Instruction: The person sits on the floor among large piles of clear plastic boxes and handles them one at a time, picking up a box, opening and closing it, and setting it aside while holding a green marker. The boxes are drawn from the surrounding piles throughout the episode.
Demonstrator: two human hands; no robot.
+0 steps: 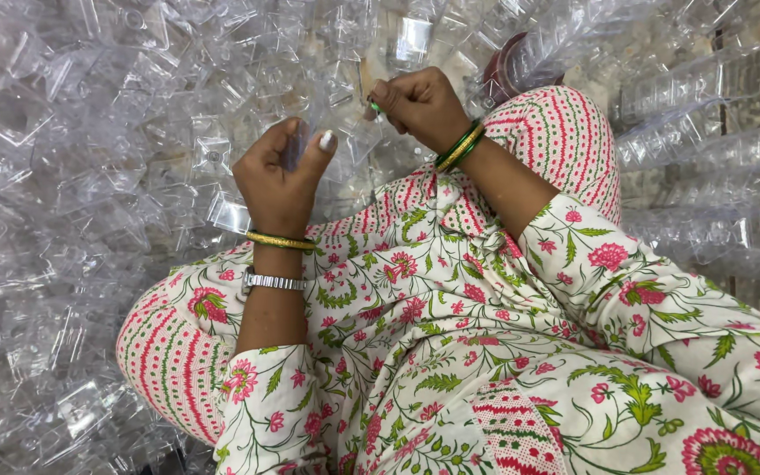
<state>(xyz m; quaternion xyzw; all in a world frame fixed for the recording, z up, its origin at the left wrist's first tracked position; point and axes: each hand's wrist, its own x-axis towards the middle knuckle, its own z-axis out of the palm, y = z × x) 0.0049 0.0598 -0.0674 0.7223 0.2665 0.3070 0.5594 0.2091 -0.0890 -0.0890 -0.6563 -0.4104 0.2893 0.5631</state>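
My left hand [280,172] is curled around a small clear plastic piece [296,143], thumb up, above my left knee. My right hand [417,104] is closed in a fist just to the right, pinching the edge of a clear plastic piece [364,123] that reaches toward the left hand. Whether both hands hold one piece or two I cannot tell. A gold bangle and a metal watch band sit on my left wrist; green and gold bangles on my right. I sit cross-legged in floral white, pink and green clothing [450,334].
A deep heap of clear plastic box parts [81,176] covers the floor on the left and ahead. Nested stacks of clear trays [705,132] lie in rows on the right. A dark red round object [503,62] shows behind my right knee.
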